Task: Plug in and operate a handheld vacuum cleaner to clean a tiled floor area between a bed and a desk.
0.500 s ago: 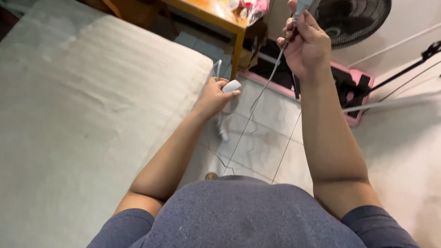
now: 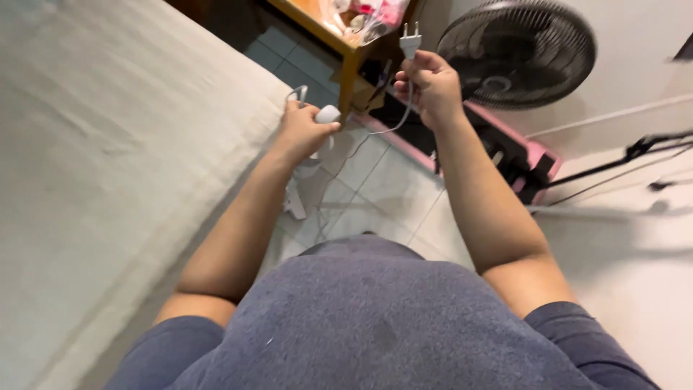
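Upright, prongs-up plug point(image 2: 410, 40), right hand point(image 2: 429, 90).

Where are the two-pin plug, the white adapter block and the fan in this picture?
two-pin plug point(image 2: 410, 37), head view, on its white body just below the pins.
white adapter block point(image 2: 328, 114), head view, on the rounded end showing past the thumb.
fan point(image 2: 517, 52), head view, on the dark front grille.

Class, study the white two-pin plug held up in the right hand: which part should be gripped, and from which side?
Grip the plug by its white body, from below, as the right hand does. Its two pins point upward and the cable trails down, so fingers stay off the metal.
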